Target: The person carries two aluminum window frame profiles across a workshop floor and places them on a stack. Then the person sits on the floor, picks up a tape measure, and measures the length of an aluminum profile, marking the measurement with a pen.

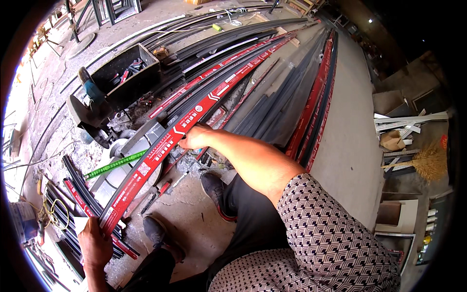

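Note:
A long metal profile [155, 151] wrapped in printed red film slants across the middle of the head view. My left hand [95, 246] is closed round its near end at the lower left. A white scrap, perhaps paper, shows beside that hand's fingers. Farther up, my right hand [195, 137] reaches over and grips the profile's edge, its fingertips partly hidden. Below the profile lies a cutting saw's grey round base [109, 194]. Across it runs a bright green strip with scale marks [116, 165].
The saw's dark guard and motor [90, 104] stand at the left beside an open bin of offcuts [129, 73]. Many long profiles [292, 87] lie fanned out ahead. Short lengths [73, 194] are piled at the lower left. A straw broom [423, 163] is at the right.

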Demonstrator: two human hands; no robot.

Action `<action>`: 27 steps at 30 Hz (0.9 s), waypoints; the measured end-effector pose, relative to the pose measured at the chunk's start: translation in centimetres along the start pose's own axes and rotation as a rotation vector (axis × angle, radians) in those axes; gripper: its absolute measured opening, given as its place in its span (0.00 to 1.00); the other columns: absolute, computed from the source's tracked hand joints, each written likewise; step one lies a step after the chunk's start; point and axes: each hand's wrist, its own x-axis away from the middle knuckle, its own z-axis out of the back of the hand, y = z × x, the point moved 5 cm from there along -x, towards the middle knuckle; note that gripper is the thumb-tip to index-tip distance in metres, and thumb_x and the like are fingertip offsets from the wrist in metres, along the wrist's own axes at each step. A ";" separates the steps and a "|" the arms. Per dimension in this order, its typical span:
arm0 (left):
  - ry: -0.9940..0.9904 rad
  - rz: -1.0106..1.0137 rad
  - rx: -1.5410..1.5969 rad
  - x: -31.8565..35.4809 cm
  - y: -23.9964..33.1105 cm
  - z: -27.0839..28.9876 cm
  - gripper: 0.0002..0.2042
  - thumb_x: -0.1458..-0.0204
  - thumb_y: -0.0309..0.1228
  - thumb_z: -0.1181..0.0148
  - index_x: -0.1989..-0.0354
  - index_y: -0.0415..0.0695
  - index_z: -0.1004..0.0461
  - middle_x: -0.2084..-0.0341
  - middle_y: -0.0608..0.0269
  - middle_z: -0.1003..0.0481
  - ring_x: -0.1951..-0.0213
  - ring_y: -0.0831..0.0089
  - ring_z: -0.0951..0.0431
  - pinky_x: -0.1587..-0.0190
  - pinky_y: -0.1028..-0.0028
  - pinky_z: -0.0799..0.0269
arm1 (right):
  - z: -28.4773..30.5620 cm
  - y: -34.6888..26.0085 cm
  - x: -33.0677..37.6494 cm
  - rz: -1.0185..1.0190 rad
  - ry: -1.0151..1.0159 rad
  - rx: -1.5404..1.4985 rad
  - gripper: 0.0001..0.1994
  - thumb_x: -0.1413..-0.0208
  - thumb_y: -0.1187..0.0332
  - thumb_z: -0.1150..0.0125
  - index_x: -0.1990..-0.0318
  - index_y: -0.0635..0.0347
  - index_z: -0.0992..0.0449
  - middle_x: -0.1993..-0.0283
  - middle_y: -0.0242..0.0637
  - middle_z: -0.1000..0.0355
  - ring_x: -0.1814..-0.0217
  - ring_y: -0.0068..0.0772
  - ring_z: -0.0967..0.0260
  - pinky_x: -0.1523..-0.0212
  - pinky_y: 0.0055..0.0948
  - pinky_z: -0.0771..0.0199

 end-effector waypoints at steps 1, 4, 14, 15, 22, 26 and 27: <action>-0.004 0.007 -0.005 -0.2 -0.1 -0.2 0.12 0.55 0.19 0.38 0.64 0.40 0.34 0.75 0.49 0.28 0.73 0.44 0.24 0.69 0.53 0.30 | 0.2 -0.1 0.0 -0.021 -0.025 0.001 0.27 0.38 0.48 0.41 0.34 0.47 0.28 0.34 0.46 0.27 0.31 0.47 0.31 0.32 0.40 0.32; -0.007 0.019 -0.018 -0.5 -0.6 -0.4 0.12 0.55 0.19 0.37 0.64 0.41 0.34 0.76 0.49 0.28 0.73 0.44 0.24 0.69 0.52 0.30 | 0.1 -0.3 -0.5 -0.033 -0.062 -0.023 0.27 0.37 0.47 0.43 0.36 0.50 0.26 0.36 0.47 0.26 0.32 0.48 0.30 0.33 0.39 0.32; -0.178 0.043 -0.010 -2.7 -4.4 -6.2 0.09 0.46 0.28 0.38 0.63 0.40 0.32 0.72 0.45 0.22 0.68 0.42 0.20 0.66 0.49 0.27 | -2.3 -0.3 0.7 0.154 -0.391 0.096 0.11 0.43 0.61 0.33 0.58 0.57 0.17 0.68 0.41 0.20 0.64 0.36 0.22 0.61 0.40 0.25; -0.182 0.053 -0.014 -2.8 -4.7 -6.5 0.09 0.43 0.30 0.39 0.63 0.40 0.32 0.69 0.43 0.21 0.66 0.41 0.20 0.64 0.49 0.26 | -2.4 -1.2 1.2 0.141 -0.459 0.093 0.11 0.43 0.62 0.33 0.58 0.57 0.17 0.68 0.41 0.20 0.65 0.36 0.23 0.61 0.40 0.25; -0.226 0.132 -0.033 -5.7 -8.1 -11.3 0.10 0.47 0.26 0.39 0.59 0.42 0.32 0.63 0.47 0.22 0.59 0.43 0.20 0.57 0.50 0.25 | -3.8 0.0 3.3 0.136 -0.558 0.198 0.11 0.44 0.62 0.34 0.58 0.58 0.17 0.63 0.46 0.20 0.59 0.43 0.21 0.57 0.42 0.24; -0.190 0.164 -0.001 -6.2 -10.9 -15.6 0.12 0.49 0.26 0.37 0.58 0.42 0.32 0.63 0.48 0.22 0.57 0.44 0.19 0.57 0.51 0.25 | -2.8 -1.2 3.2 0.087 -0.506 0.226 0.14 0.43 0.60 0.34 0.55 0.57 0.17 0.56 0.49 0.20 0.50 0.51 0.23 0.49 0.45 0.25; -0.171 0.164 -0.010 -6.2 -11.8 -16.9 0.13 0.50 0.27 0.36 0.58 0.42 0.32 0.62 0.49 0.22 0.56 0.45 0.20 0.55 0.51 0.25 | -2.8 -1.6 2.9 0.131 -0.490 0.238 0.13 0.43 0.60 0.34 0.56 0.57 0.18 0.56 0.49 0.22 0.49 0.52 0.24 0.48 0.46 0.26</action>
